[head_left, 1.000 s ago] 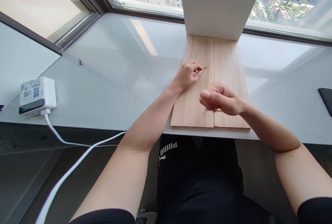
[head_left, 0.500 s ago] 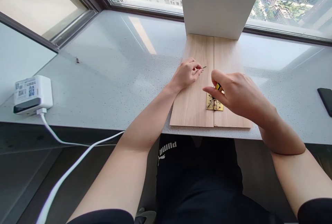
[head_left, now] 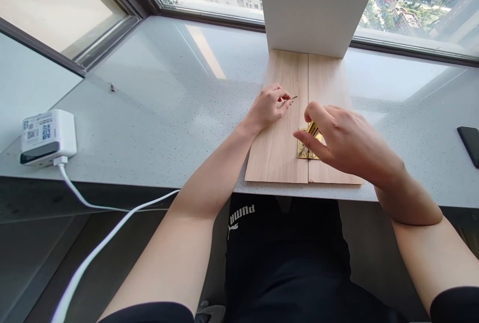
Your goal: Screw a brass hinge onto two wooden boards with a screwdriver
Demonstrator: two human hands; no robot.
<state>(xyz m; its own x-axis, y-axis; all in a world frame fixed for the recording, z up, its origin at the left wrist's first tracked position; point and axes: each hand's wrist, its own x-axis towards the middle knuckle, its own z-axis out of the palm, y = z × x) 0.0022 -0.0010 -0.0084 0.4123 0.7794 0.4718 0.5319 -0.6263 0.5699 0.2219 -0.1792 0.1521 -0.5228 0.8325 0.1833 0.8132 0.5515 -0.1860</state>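
Observation:
My right hand (head_left: 339,136) is curled round the yellow-and-black handle of a screwdriver (head_left: 312,127). Its thumb is raised to the left, and the slanting shaft points down to the left part of the hinge. That brass hinge (head_left: 304,151) lies across the seam between two light wooden boards, near their front edge, and is partly hidden by my right hand. On the left board (head_left: 275,163) rests my left hand (head_left: 270,105), fingers pinched. A thin, dark, pointed piece like a small screw (head_left: 295,97) sticks out from its fingertips. The right board (head_left: 333,176) lies flush alongside.
A white box (head_left: 310,14) stands at the far end of the boards, against the window. At left on the speckled counter (head_left: 149,113) sits a white charger (head_left: 48,136) with a cable (head_left: 93,253) hanging over the edge. A black phone (head_left: 469,144) lies far right.
My right hand has turned slightly on the screwdriver, and more of the yellow handle shows. The left hand stays in place.

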